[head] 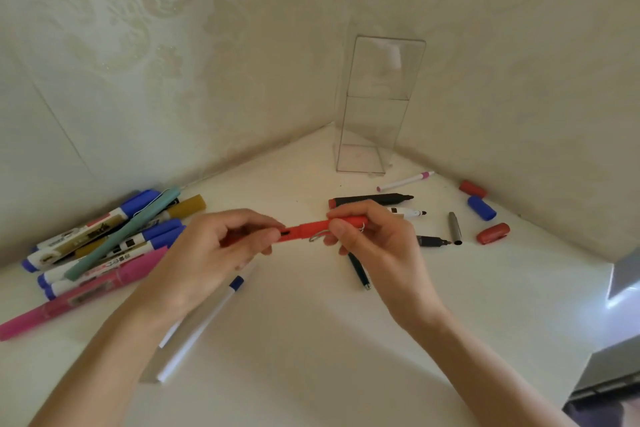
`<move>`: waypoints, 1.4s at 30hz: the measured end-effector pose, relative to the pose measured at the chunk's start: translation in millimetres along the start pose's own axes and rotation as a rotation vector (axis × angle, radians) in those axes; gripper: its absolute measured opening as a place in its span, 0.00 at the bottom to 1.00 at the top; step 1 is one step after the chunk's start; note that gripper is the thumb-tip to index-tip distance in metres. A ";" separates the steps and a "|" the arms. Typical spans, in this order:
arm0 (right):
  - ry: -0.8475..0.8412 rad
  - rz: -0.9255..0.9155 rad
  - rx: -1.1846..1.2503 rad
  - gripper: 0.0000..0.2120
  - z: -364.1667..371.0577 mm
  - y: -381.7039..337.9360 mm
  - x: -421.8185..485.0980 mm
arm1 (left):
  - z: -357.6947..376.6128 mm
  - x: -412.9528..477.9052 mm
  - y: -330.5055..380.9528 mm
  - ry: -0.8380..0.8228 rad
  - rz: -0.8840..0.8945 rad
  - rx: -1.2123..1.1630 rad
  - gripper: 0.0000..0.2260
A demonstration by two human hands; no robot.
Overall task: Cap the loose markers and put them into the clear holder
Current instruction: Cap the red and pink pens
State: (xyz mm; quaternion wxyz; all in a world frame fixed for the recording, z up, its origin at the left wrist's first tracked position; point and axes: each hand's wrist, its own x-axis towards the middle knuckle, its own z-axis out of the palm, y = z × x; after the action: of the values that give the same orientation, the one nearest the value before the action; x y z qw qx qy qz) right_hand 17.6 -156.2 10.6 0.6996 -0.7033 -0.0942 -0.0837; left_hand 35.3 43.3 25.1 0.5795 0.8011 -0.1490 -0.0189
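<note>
- Left hand: fingers curled round the red marker.
- Right hand: fingers pinch its red cap.
- Clear holder stands upright on the counter, in the corner.

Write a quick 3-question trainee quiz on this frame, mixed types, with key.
1. True or false: the holder has markers in it.
2. What do the left hand and the right hand both grip? A) scissors B) red pen C) ruler
3. Fill in: the marker pile lies to the person's ___.
Key: 1 false; 2 B; 3 left.
</note>
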 end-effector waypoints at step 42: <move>0.243 0.206 -0.522 0.27 -84.6 23.6 116.5 | 64.6 130.8 -5.5 0.151 -0.008 0.090 0.22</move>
State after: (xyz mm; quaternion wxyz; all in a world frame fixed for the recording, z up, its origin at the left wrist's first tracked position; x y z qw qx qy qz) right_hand 137.4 -239.1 17.5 0.5061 -0.8500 0.0868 -0.1174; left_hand 148.4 -48.8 17.3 0.5523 0.8261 -0.1023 0.0462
